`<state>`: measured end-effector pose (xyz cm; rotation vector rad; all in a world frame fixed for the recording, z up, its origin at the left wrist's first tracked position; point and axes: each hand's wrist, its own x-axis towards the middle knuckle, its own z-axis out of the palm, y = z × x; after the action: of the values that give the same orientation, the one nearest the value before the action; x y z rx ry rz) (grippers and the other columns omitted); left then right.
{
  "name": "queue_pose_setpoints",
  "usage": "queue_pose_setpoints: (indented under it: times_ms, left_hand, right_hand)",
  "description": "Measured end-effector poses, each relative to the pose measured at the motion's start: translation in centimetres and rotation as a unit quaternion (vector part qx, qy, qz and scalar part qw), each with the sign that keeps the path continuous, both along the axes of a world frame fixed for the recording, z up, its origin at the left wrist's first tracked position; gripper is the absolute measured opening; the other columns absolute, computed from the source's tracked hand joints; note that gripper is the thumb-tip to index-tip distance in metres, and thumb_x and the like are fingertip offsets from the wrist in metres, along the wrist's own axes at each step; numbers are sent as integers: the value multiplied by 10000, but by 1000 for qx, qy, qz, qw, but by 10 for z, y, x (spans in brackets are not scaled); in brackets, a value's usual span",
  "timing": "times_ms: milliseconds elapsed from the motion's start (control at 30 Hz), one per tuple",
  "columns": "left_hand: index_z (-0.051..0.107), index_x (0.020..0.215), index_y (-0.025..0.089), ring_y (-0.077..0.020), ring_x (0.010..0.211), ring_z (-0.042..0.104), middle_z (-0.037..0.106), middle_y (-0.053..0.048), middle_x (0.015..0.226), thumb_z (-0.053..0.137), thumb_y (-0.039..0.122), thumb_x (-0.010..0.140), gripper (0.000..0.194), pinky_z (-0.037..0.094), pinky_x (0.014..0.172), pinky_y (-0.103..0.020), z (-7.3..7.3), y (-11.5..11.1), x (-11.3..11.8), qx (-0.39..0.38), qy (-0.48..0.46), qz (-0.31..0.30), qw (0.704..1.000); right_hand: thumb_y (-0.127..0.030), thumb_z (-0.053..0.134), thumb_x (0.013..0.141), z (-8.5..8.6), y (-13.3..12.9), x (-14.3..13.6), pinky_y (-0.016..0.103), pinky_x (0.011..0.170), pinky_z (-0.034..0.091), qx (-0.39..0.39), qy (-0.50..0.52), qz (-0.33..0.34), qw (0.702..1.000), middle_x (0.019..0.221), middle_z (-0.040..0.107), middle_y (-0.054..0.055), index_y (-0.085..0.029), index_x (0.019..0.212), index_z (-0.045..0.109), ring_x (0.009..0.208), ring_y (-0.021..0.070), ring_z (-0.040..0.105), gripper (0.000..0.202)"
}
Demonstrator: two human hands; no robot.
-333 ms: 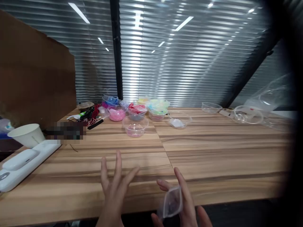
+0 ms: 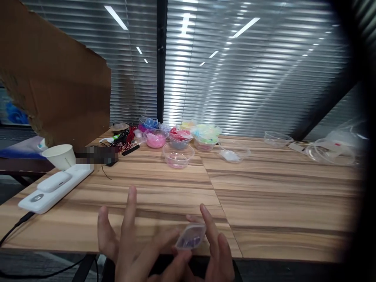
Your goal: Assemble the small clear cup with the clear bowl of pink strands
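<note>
Landmark: clear round tub (image 2: pixel 178 161). Your clear plastic pouch (image 2: pixel 191 236) is well on your side of it, slightly right, held up off the table (image 2: pixel 279 219). Your right hand (image 2: pixel 216 254) looks to have it, fingers bent around its right side, thumb hidden. Left hand (image 2: pixel 126 243): index and thumb at the pouch's left and near edge, can't tell if pinching; other fingers spread apart. Progress: mouth reads as opened; not sealed, not set down. Purplish patch shows there, can't tell if contents or see-through, so what's left is unclear. Pink-filled tub (image 2: pixel 155 145) sits behind-left of the landmark, red pieces (image 2: pixel 180 134) straight behind.
</note>
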<state>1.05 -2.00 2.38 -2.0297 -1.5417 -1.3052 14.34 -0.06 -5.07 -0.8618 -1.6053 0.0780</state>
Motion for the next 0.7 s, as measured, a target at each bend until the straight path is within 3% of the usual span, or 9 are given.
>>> queue_pose_setpoints:
  times_ms: [67,100,200,267,333,433,500,700]
  left_hand:
    - [645,921,344,-276,1486,90,524,31,1349,593,137,791,250,-82,1150,-625,6,2,-1,15,31,-17,999]
    - [651,917,333,-273,1480,117,507,26,1372,597,125,792,248,-75,1151,-623,8,4,-1,17,31,-23,999]
    - [685,849,277,-302,1481,83,257,41,1560,618,130,806,167,1,1161,-619,6,8,-5,3,-15,-16,1000]
    - [704,805,260,-317,1482,37,178,59,1589,624,141,816,144,69,1166,-609,1,11,-9,-9,-38,-9,999]
    - [713,792,272,-320,1469,86,254,39,1557,637,150,818,147,108,1164,-598,-4,13,-14,-12,-31,-16,999]
    - [713,774,291,-336,1405,222,397,-20,1443,662,126,799,175,173,1128,-612,-12,16,-18,-12,-8,-24,1000]
    - [705,744,289,-353,1370,261,452,-49,1366,663,102,789,197,208,1093,-635,-17,17,-18,2,-8,-14,1000]
    - [678,785,322,-322,1340,335,590,-38,1214,680,151,797,172,258,1118,-605,-35,15,-6,49,-33,36,998]
  right_hand:
    - [-248,572,918,12,5,-4,385,795,612,28,-11,-8,1000,1447,453,142,-265,1534,61,1087,268,639,800]
    - [-260,571,922,17,8,-4,376,804,610,33,-28,-12,999,1428,474,147,-240,1532,101,1079,258,646,770]
    - [-319,555,932,24,14,1,356,842,593,2,-81,-1,997,1404,488,188,-143,1520,155,1102,248,641,732]
    - [-333,537,940,25,17,8,366,901,565,-5,-99,10,995,1403,487,203,-100,1504,193,1175,252,597,701]
    - [-281,540,941,28,18,16,362,944,539,16,-105,20,994,1349,550,165,-115,1421,378,1213,241,566,534]
    - [-145,576,902,36,18,22,340,900,550,57,-89,26,994,1085,698,52,-211,1067,645,1089,209,632,191]
    - [-101,590,877,42,18,23,348,849,557,73,-72,16,995,912,714,15,-234,912,666,979,206,666,158]
    - [-84,519,902,44,21,9,362,845,510,77,-43,-13,996,667,621,-10,-222,764,617,728,171,649,218]
